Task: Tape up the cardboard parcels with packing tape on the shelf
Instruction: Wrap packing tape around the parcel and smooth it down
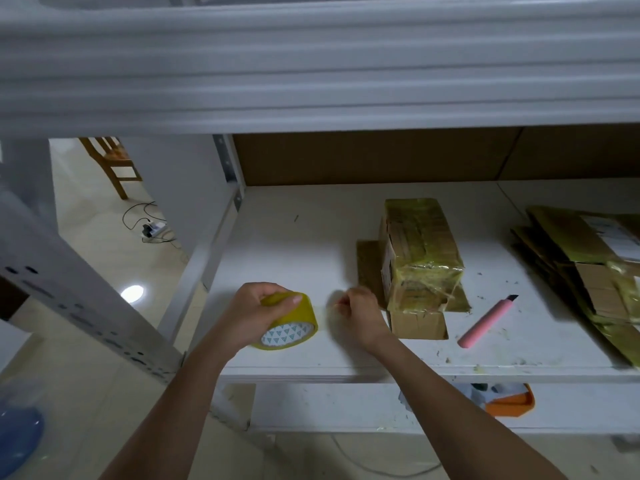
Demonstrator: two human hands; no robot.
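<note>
Here the left hand (256,315) grips the roll of packing tape (289,322) over its top, fingers curled round the yellow outer band, holding it just above the front of the white shelf (294,244). The right hand (360,315) pinches the pulled-out free end of the tape between thumb and fingertips, just right of the roll; the clear strip between the two is barely visible. The roll is probably light and rigid, best held by its outer band or through the core. The free strip is thin, limp and sticky, likely to fold onto itself or the fingers, so it should be kept taut. The cardboard parcel (420,252), already heavily wrapped in yellowish tape, lies just right of the right hand on a flat cardboard piece (369,268), partly over a smaller box (417,323). A pink utility knife (486,322) lies to its right, with flattened cartons (588,265) stacked further right. The upper shelf beam (311,64) overhangs the work area and limits clearance above.
</note>
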